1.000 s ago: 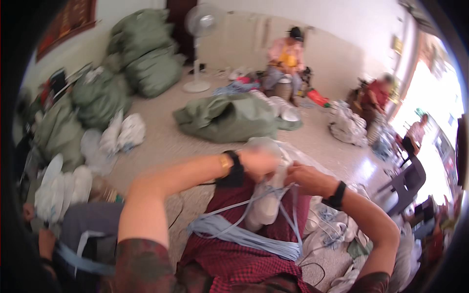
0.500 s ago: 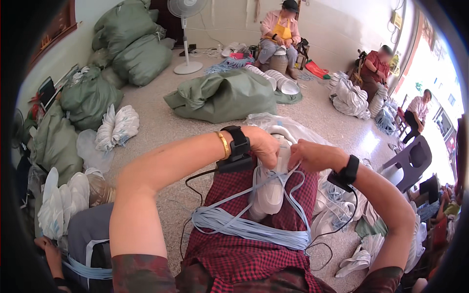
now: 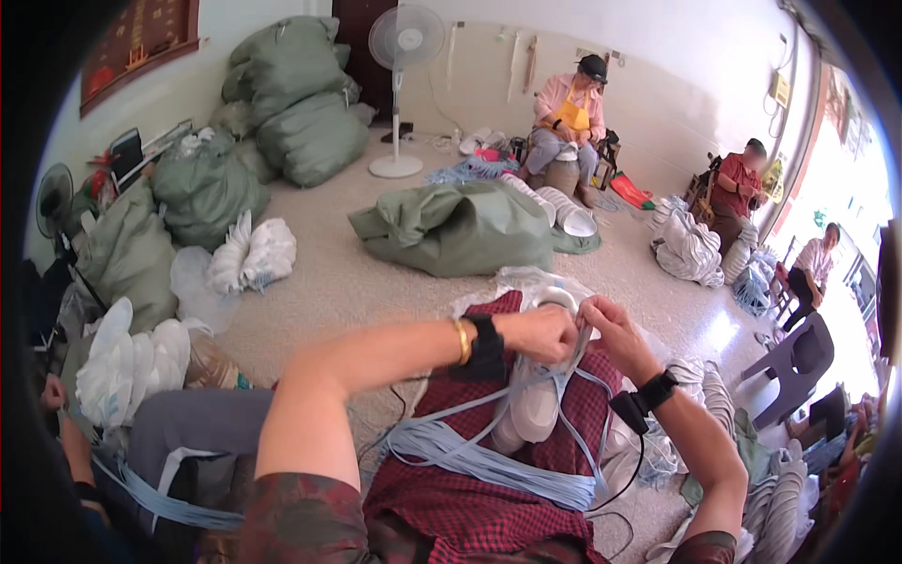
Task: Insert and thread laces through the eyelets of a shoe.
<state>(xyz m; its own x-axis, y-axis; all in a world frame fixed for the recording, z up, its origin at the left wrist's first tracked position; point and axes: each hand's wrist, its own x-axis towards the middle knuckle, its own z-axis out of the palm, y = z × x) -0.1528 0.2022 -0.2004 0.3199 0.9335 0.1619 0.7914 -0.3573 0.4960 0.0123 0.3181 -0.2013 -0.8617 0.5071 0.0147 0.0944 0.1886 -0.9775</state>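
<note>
A white shoe (image 3: 534,410) lies on my checked red-and-black apron (image 3: 427,484), its toe pointing at me. Across my lap is a bundle of light blue shoelaces (image 3: 489,470), with strands running up to the shoe. Over the shoe's upper, my left hand (image 3: 545,336) is closed, and what its fingers pinch is hidden. Right beside it, my right hand (image 3: 609,324) pinches a shoelace (image 3: 581,340) near the shoe's opening. The two hands nearly touch.
Beyond my knees lies a green sack (image 3: 460,226). Stacked white shoes (image 3: 254,254) stand to the left, more (image 3: 691,249) to the right. A fan (image 3: 399,164) and seated people (image 3: 568,122) are farther back. A grey plastic chair (image 3: 789,367) stands at right.
My left hand has moved right across the shoe, close to my right hand. Strands between the hands and shoe have shifted upward. The whole view has tilted up a little.
</note>
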